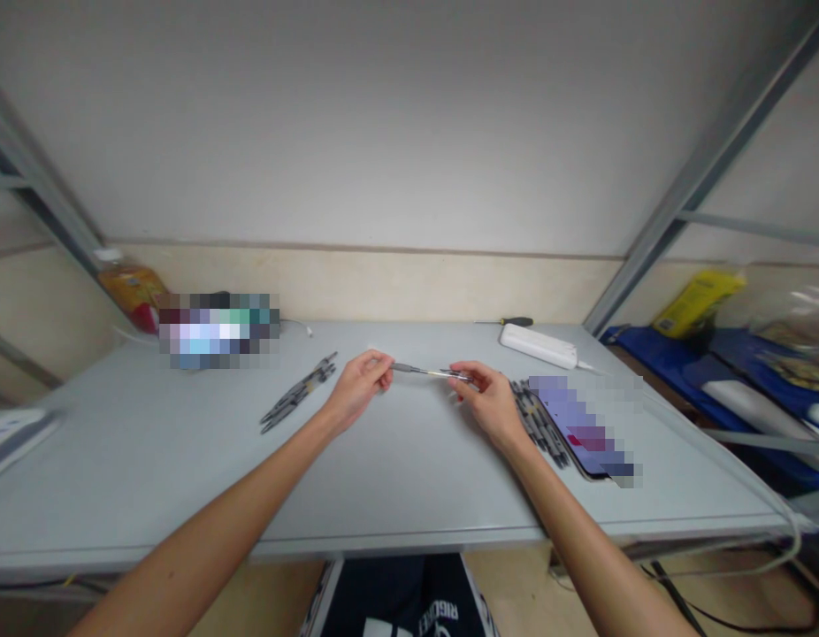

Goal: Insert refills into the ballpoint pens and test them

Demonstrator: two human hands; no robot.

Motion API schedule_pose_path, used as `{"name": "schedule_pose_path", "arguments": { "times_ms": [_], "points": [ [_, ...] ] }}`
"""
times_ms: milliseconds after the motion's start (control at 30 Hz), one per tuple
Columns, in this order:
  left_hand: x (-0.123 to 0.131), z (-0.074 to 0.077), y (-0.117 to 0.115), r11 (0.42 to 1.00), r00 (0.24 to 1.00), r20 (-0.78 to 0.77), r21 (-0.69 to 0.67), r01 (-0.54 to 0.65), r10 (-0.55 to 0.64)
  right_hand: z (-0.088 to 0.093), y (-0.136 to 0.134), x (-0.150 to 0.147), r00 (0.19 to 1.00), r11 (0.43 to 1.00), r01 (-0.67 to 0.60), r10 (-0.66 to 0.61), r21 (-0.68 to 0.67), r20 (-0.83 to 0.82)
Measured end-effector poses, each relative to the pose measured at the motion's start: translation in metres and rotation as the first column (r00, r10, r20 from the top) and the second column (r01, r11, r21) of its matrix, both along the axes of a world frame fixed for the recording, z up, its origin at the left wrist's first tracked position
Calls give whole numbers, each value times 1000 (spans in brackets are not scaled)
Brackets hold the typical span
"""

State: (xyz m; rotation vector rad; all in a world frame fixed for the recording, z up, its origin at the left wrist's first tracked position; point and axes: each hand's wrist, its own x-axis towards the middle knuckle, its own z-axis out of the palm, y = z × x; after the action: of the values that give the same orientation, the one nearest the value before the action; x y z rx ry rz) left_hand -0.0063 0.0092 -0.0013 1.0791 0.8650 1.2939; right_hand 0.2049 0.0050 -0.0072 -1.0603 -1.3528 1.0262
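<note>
A slim pen [419, 371] spans the gap between my hands, level and a little above the desk. My left hand [362, 387] pinches its grey end between thumb and fingertips. The thin, shiny middle stretch runs into the fingers of my right hand [490, 400], which are closed around the other end and partly hide it. Several grey pens [298, 395] lie in a slanted bunch on the desk, left of my left hand. Another row of grey pens [546, 432] lies beside my right wrist, partly covered by it.
A phone [575, 429], its screen blurred, lies right of the pens. Behind it are a white power strip [539, 346] and a screwdriver [516, 322]. A bottle [134, 290] and a pixelated object [217, 332] stand back left. Metal posts flank the grey desk [409, 495].
</note>
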Motion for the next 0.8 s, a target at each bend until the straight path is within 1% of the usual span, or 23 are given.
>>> {"name": "schedule_pose_path", "arguments": {
  "times_ms": [167,300,567,667,800],
  "points": [
    [-1,0,0,1000,1000,26,-7,16,-16,-2,2,2,998,998,52,-51,30,-34],
    [-3,1,1,1000,999,34,-8,-19,19,0,2,3,995,995,92,-91,28,-36],
    [-8,-1,5,996,994,64,17,-87,85,8,0,6,977,983,183,-181,9,-111],
    [-8,-1,6,994,992,69,15,-109,108,8,1,7,971,980,200,-196,11,-136],
    [-9,-1,6,991,989,81,21,-129,127,5,2,8,968,975,220,-216,19,-125]
  ]
}}
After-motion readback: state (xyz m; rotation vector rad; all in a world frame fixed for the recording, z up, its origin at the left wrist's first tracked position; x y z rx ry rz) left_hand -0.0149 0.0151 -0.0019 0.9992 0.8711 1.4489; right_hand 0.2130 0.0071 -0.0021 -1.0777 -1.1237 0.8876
